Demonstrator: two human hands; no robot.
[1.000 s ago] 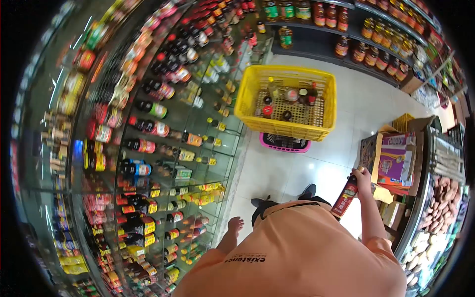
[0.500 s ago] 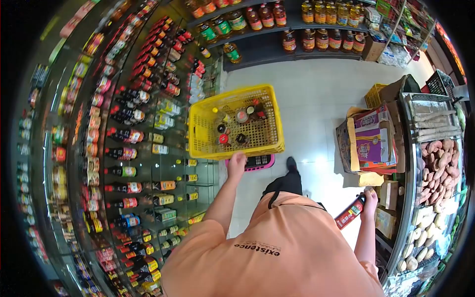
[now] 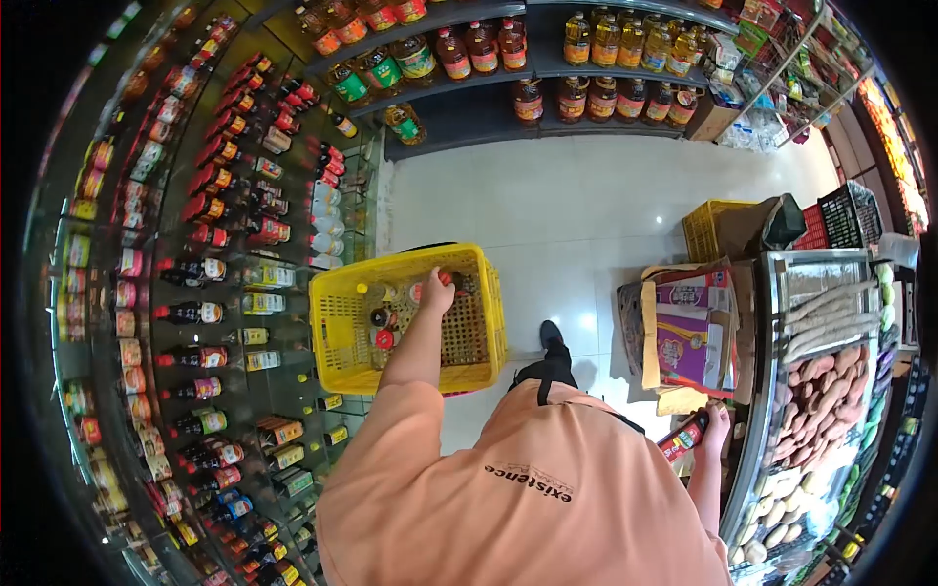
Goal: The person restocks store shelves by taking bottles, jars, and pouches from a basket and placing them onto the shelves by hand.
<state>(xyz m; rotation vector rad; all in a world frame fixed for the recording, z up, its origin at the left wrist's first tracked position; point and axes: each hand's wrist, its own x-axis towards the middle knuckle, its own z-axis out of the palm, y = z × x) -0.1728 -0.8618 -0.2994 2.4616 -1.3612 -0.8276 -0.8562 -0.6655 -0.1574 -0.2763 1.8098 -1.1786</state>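
Observation:
My left hand point(image 3: 436, 295) reaches into a yellow plastic basket point(image 3: 337, 278), fingers closed around the top of a bottle point(image 3: 447, 276) that shows some red. Most of that bottle is hidden by the hand. Several other bottles and jars stand in the basket, among them a red-capped bottle point(image 3: 385, 339). Down by my right side, my right hand point(image 3: 718, 423) grips a dark sauce bottle point(image 3: 682, 438) with a red label by its neck end. The bottle is tilted, its base pointing toward my body.
Glass shelves of sauce bottles point(image 3: 200, 313) line the left. Big oil bottles point(image 3: 586, 39) fill the dark shelves ahead. Flattened cardboard boxes point(image 3: 689, 337) stand at right, beside a rack of sweet potatoes point(image 3: 826, 386). A yellow crate point(image 3: 705, 230) sits on the tiled floor point(image 3: 557, 215) behind them.
My left hand has left the basket's near rim and gone inside onto a bottle. The basket appears lower and further left. My right hand still holds the sauce bottle.

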